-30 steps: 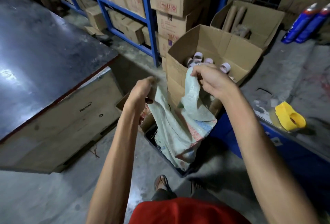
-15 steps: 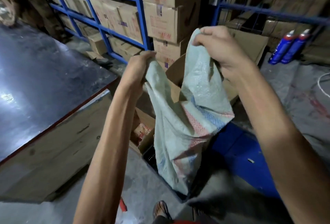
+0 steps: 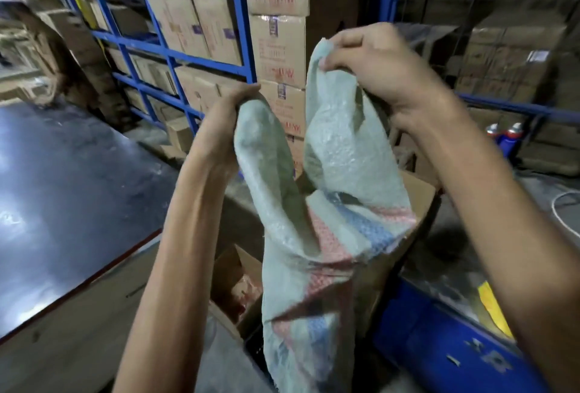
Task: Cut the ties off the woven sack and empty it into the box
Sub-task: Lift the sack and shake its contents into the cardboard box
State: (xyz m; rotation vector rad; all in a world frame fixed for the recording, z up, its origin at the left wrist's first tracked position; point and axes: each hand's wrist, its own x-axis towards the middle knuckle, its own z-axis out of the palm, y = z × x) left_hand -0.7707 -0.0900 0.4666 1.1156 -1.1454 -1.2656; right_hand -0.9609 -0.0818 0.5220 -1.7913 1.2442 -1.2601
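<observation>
1. Woven sack (image 3: 317, 235) limp, hanging in front of the open cardboard box (image 3: 419, 196); lower end draped near the floor.
2. Left hand (image 3: 233, 104) fisted on one corner; right hand (image 3: 373, 60) pinching the other, higher.
3. Blue shelving (image 3: 241, 32) behind, stacked with cartons.

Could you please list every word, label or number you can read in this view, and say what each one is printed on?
"HW": a guess at the red print on the stacked cartons behind the woven sack, too blurred to be sure.
Small black print and blue labels on those cartons: too blurred to read.
Labels on the shelf cartons: unreadable.
White label on a carton behind the mesh: unreadable.
Spray cans: no readable text.
</observation>
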